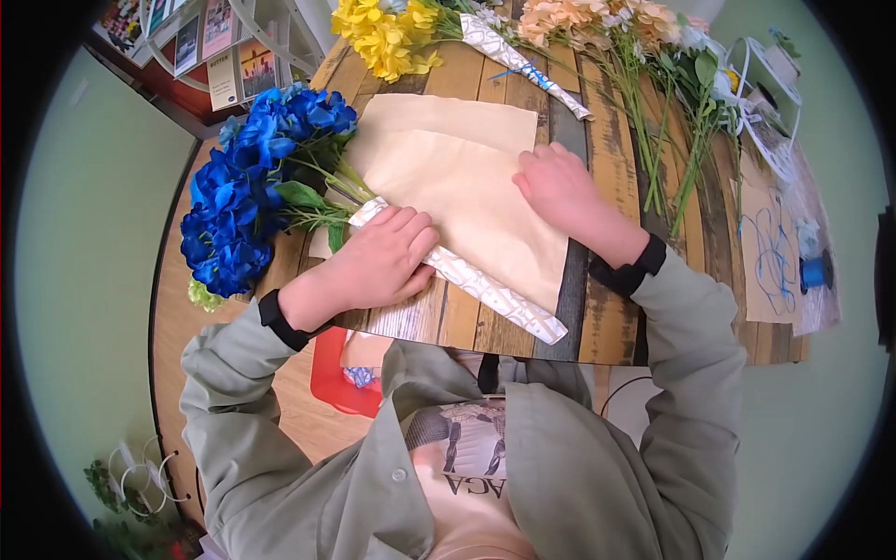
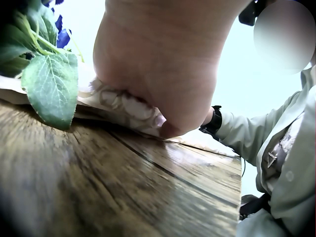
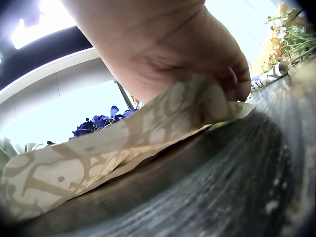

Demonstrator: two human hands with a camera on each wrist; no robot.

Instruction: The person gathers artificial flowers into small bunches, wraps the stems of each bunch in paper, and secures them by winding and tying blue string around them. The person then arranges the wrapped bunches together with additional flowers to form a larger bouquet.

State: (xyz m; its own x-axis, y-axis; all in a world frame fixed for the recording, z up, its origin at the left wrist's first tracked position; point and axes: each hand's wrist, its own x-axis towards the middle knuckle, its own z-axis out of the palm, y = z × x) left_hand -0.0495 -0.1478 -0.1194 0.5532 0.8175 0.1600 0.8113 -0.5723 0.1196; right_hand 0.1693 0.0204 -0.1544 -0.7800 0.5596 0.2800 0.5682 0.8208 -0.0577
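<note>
Blue flowers [image 1: 247,177] lie at the table's left, their stems in a white-and-gold patterned paper wrap [image 1: 495,297]. My left hand [image 1: 392,257] curls over the upper part of that wrap, which shows beneath the palm in the left wrist view, near a green leaf [image 2: 52,89]. Tan paper sheets [image 1: 448,173] lie beside and partly under the wrap. My right hand [image 1: 565,191] pinches the right edge of the paper with curled fingers. In the right wrist view this paper [image 3: 103,153] shows a patterned underside and stands lifted off the wood; the thumb is mostly hidden.
Yellow flowers [image 1: 387,33], a small wrapped bunch [image 1: 523,65] and peach flowers [image 1: 597,23] lie along the far side. Loose green stems [image 1: 644,140], a white wire rack [image 1: 770,112] and a blue ribbon spool [image 1: 816,273] are at right. A red bin [image 1: 327,373] stands below the front edge.
</note>
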